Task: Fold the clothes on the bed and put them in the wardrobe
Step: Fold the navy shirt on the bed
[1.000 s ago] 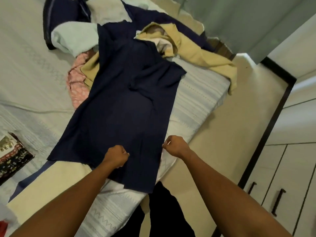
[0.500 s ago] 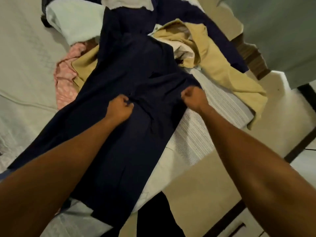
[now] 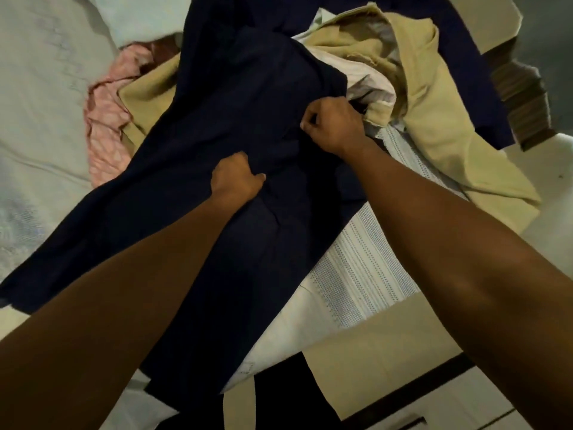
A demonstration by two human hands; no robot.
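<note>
A long navy garment lies spread lengthwise over the bed, its lower end doubled up over its middle. My left hand is closed on a fold of this navy cloth near its centre. My right hand pinches the navy cloth's right edge a little farther up, beside the pile. Behind the hands lies a heap of unfolded clothes: a beige garment, a white piece, a pink patterned cloth and a pale mint one.
The bed's striped white cover hangs over the near right edge above the cream floor. A white wardrobe front with a dark frame shows at the bottom right. A wooden piece stands past the bed's far corner.
Both hands have carried the navy garment's lower hem away from me up the bed, folding it over itself; my right hand has reached the edge of the clothes pile.
</note>
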